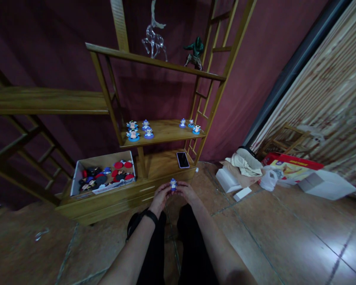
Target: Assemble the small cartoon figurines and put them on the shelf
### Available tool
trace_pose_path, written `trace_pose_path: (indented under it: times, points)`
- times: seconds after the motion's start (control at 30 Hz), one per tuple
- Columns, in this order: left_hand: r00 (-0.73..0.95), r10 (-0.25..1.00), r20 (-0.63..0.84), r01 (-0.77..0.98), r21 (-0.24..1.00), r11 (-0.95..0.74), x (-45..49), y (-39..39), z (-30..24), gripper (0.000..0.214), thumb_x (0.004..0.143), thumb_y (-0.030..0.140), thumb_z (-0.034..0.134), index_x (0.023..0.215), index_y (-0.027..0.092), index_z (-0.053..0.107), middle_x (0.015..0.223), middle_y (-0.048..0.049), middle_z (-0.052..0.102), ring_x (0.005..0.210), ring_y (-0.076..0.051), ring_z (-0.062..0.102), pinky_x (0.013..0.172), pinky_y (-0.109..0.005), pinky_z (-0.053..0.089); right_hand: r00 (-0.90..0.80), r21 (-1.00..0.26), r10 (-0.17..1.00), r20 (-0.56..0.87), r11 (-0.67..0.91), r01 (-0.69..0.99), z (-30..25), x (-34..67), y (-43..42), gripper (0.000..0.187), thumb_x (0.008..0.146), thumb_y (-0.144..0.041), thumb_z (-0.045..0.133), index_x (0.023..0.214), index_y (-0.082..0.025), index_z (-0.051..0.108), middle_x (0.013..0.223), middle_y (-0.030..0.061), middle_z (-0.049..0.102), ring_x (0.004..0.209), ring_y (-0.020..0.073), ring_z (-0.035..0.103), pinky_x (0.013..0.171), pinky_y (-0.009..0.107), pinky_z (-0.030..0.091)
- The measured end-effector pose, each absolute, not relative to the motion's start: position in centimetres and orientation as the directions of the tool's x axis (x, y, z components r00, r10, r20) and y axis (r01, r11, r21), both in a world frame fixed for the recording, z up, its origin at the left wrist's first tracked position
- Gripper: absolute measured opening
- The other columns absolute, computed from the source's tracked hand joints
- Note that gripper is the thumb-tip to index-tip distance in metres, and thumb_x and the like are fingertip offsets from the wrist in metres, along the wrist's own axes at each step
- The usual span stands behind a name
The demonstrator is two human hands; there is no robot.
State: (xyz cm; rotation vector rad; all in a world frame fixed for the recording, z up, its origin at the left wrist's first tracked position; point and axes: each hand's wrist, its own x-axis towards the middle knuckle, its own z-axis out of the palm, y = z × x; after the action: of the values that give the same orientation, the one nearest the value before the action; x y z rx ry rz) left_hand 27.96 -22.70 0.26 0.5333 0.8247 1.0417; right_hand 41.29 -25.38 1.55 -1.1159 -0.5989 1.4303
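Note:
Between my hands, in front of the wooden shelf unit, is a small purple-and-white figurine (pixel 173 184), upright. My left hand (pixel 161 195) grips it from the left side, and my right hand (pixel 186 191) grips it from the right. On the shelf board (pixel 166 133) above stand similar figurines: a left cluster with pink-and-blue figurines (pixel 133 135) and purple figurines (pixel 148 133), and a right cluster with a purple figurine (pixel 182 123) and a blue-based figurine (pixel 196 129). An open cardboard box (pixel 103 160) at the left holds several figurines with red, black and blue parts.
A phone (pixel 183 160) lies on the lower board. Higher up stand a clear deer statue (pixel 154 39) and a dark green figure (pixel 195 52). On the tiled floor at right are white boxes (pixel 228 180), a plastic bag (pixel 268 179) and a red-yellow package (pixel 293 168).

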Motion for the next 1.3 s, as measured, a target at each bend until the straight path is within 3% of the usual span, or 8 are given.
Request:
trace_pose_path:
  times: [0.27, 0.67, 0.87, 1.13, 1.3]
  points:
    - [0.295, 0.901, -0.316, -0.499, 0.754, 0.428, 28.2, -22.9, 0.4, 0.027, 0.055, 0.010, 0.078, 0.080, 0.013, 0.069, 0.072, -0.0050, 0.070, 0.062, -0.013, 0.063, 0.063, -0.025, 0.049, 0.053, -0.876, 0.954, -0.295, -0.248, -0.414, 1.5, 41.4, -25.5, 0.034, 0.051, -0.029, 0.081, 0.079, -0.015, 0.068, 0.073, 0.0028, 0.069, 0.062, 0.0140, 0.063, 0.071, 0.032, 0.050]
    - [0.193, 0.970, -0.149, -0.414, 0.884, 0.218, 28.6, -22.7, -0.4, 0.033, 0.050, 0.018, 0.080, 0.080, 0.014, 0.069, 0.079, -0.0055, 0.070, 0.074, -0.017, 0.063, 0.076, -0.032, 0.046, 0.133, -0.898, 0.954, -0.270, -0.200, -0.391, 1.4, 41.1, -25.4, 0.034, 0.042, -0.028, 0.082, 0.068, -0.018, 0.063, 0.068, -0.0016, 0.066, 0.065, 0.0140, 0.060, 0.067, 0.028, 0.046]
    - [0.165, 0.983, -0.087, -0.391, 0.909, 0.146, 28.6, -22.6, -0.8, 0.035, 0.051, 0.015, 0.079, 0.084, 0.015, 0.069, 0.083, -0.0055, 0.070, 0.077, -0.016, 0.063, 0.077, -0.031, 0.046, 0.149, -0.913, 0.970, -0.194, -0.122, -0.389, 0.5, 41.2, -24.9, 0.040, 0.040, -0.027, 0.083, 0.076, -0.019, 0.066, 0.071, -0.0013, 0.068, 0.071, 0.0161, 0.061, 0.071, 0.029, 0.046]
    - [0.203, 0.956, -0.212, -0.510, 0.811, 0.288, 28.6, -22.8, -0.3, 0.034, 0.051, 0.022, 0.081, 0.082, 0.014, 0.069, 0.082, -0.0061, 0.070, 0.076, -0.017, 0.064, 0.076, -0.032, 0.048, 0.138, -0.877, 0.942, -0.305, -0.221, -0.426, 0.7, 41.3, -25.0, 0.042, 0.043, -0.032, 0.084, 0.077, -0.017, 0.066, 0.077, 0.0019, 0.069, 0.071, 0.0157, 0.064, 0.072, 0.030, 0.048]
    - [0.168, 0.953, -0.251, -0.541, 0.785, 0.302, 28.5, -22.7, -0.5, 0.035, 0.052, 0.018, 0.081, 0.083, 0.014, 0.067, 0.078, -0.0042, 0.069, 0.072, -0.016, 0.064, 0.072, -0.030, 0.048, 0.149, -0.889, 0.937, -0.317, -0.238, -0.392, 1.4, 41.2, -25.2, 0.042, 0.043, -0.034, 0.085, 0.074, -0.017, 0.065, 0.075, 0.0015, 0.069, 0.067, 0.0153, 0.063, 0.069, 0.030, 0.049]
